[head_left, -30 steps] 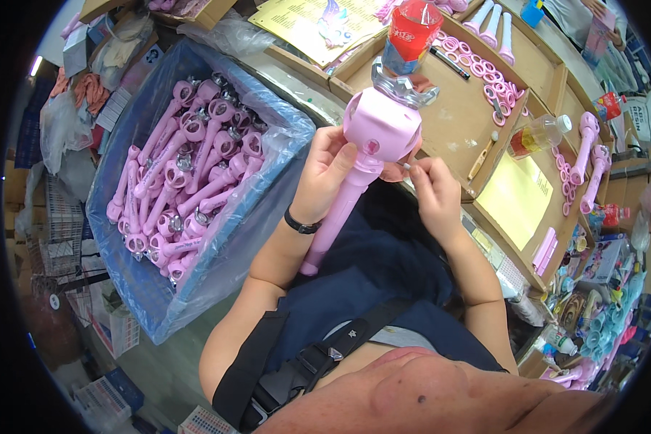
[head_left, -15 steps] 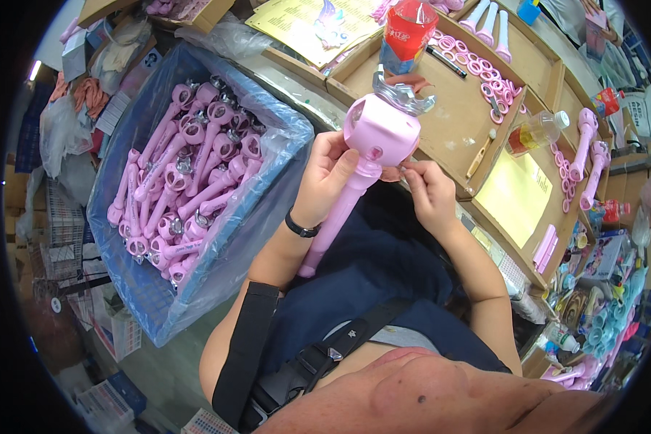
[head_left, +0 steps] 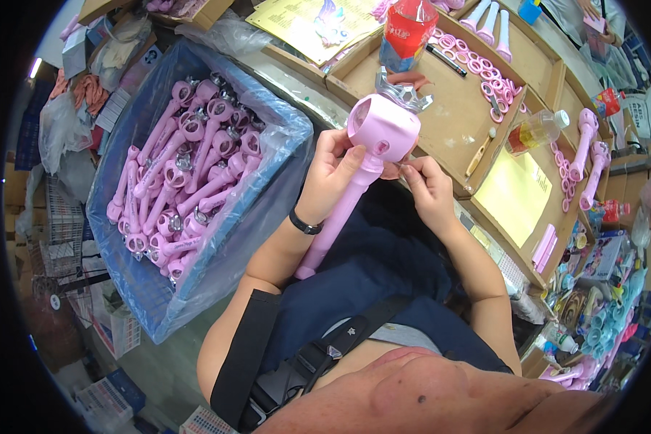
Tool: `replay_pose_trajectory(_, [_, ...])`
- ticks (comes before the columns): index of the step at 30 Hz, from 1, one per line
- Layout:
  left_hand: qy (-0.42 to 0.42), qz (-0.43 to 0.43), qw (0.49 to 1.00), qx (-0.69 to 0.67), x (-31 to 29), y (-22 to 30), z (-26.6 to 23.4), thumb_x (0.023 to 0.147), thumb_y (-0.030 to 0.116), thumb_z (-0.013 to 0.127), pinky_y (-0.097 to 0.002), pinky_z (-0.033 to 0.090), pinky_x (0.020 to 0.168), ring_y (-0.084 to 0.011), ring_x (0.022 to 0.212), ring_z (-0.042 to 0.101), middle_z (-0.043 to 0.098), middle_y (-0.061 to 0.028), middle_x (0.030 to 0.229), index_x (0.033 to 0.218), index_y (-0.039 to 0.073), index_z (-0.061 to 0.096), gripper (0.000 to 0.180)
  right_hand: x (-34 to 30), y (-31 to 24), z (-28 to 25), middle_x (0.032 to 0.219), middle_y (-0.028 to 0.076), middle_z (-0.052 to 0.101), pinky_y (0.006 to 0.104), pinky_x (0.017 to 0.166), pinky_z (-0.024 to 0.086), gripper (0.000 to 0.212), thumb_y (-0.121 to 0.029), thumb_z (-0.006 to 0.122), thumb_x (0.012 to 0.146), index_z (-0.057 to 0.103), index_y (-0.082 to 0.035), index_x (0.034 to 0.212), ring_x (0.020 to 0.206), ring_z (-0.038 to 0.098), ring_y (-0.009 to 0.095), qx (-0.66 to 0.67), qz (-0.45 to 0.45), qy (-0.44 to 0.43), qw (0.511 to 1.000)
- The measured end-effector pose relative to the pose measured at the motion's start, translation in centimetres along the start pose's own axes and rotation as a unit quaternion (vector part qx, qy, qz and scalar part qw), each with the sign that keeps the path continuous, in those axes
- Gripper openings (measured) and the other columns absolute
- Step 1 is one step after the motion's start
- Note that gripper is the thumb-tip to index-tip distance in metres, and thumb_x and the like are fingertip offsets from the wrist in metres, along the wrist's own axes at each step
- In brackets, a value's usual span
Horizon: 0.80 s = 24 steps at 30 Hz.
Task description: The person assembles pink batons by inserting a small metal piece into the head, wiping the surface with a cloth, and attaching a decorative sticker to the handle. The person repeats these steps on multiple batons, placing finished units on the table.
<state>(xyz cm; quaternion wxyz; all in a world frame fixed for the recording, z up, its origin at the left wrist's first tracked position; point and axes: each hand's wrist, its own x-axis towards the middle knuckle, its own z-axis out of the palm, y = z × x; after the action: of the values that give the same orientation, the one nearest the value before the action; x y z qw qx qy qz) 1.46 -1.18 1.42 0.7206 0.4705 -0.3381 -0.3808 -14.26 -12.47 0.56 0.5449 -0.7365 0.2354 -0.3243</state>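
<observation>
My left hand (head_left: 331,177) is closed around the neck of a pink toy wand (head_left: 384,129), its thumb lying along the front just below the round, hollow head. A silver crown (head_left: 405,95) tops the head, and the long handle slants down toward my lap. Close to the neck's right side, the thumb and fingers of my right hand (head_left: 432,189) are pinched together. Beside those fingertips shows a small reddish-brown scrap (head_left: 391,171), too little visible to name. To the left, many similar wands (head_left: 188,166) lie heaped in a crate with a blue plastic liner (head_left: 271,116).
Ahead and right, a cardboard tray (head_left: 448,148) holds pink rings (head_left: 477,65), a marker (head_left: 447,61), a brush (head_left: 479,155), a bottle (head_left: 532,134) and yellow paper (head_left: 515,197). A red cut-open bottle (head_left: 409,32) stands by its left side. Two wands (head_left: 587,145) lie farther right.
The wand's head has tipped and turned slightly to the right. Both hands stay at its neck in nearly the same places.
</observation>
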Motion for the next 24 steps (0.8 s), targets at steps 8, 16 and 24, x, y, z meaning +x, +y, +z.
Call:
replay_pose_trajectory(8, [0.011,-0.084,0.995,-0.054,0.4,-0.3,-0.4,0.094,0.019,0.055,-0.0258,0.046,0.085,-0.0122,0.098,0.055,0.056,-0.0111,0.108,0.115,-0.001,0.043,0.031,-0.5,-1.2,-0.5,0.071,0.0,0.055,0.0235,0.048,0.04,0.016,-0.02,0.056,0.093,0.056,-0.004,0.095,0.053,0.047,0.009,0.083,0.237,-0.09,0.964])
replay_pose_trajectory(16, [0.035,-0.08,0.993,-0.074,-0.3,-0.6,-0.2,0.094,0.021,0.056,-0.0248,0.046,0.085,-0.011,0.099,0.054,0.056,-0.01,0.108,0.112,0.0,0.044,0.031,-1.1,-1.7,-0.4,0.073,0.011,0.061,0.0337,0.055,0.047,0.011,-0.011,0.06,0.087,0.059,0.0,0.089,0.061,0.061,0.024,-0.009,0.11,-0.047,0.993])
replay_pose_trajectory(24, [-0.023,-0.216,0.93,-0.297,1.0,-0.8,-1.8,0.096,0.038,0.047,-0.0323,0.057,0.056,-0.0226,0.069,0.065,0.062,-0.0131,0.09,0.119,0.005,0.047,0.041,-1.5,-5.5,0.3,0.068,0.007,0.056,0.0329,0.048,0.043,0.014,-0.013,0.068,0.079,0.061,-0.007,0.089,0.055,0.055,0.024,-0.342,-0.19,0.077,0.917])
